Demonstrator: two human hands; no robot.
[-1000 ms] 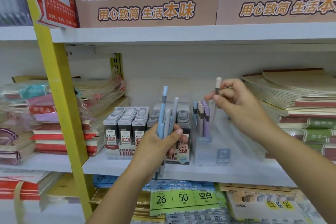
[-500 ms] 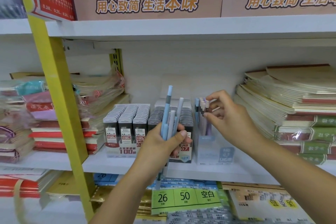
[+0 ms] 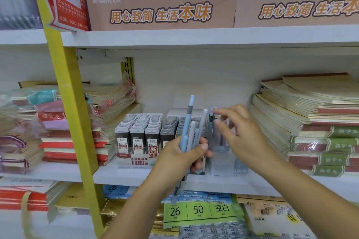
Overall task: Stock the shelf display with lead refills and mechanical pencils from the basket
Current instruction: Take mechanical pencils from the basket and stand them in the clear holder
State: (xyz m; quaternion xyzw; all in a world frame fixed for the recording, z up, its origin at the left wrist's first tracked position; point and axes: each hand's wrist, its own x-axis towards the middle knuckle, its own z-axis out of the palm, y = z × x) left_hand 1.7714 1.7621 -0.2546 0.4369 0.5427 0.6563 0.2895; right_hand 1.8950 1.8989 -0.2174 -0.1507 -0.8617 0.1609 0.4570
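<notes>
My left hand grips a bundle of several blue and grey mechanical pencils, held upright in front of the shelf. My right hand is at the tops of the pencils standing in a clear display box. Its fingers are blurred and loosely spread, with nothing visibly held. Rows of grey lead refill cases fill a display tray left of the clear box. My left hand hides part of a second refill tray. No basket is in view.
Stacks of notebooks crowd the shelf on the right, wrapped notebook packs the left. A yellow upright post stands at left. Brown cartons sit on the shelf above. Packaged paper lies on the shelf below.
My right hand brought a pale pencil down from above into the clear box, and its fingers have since loosened at the pencil tops. My left hand stayed put with its bundle.
</notes>
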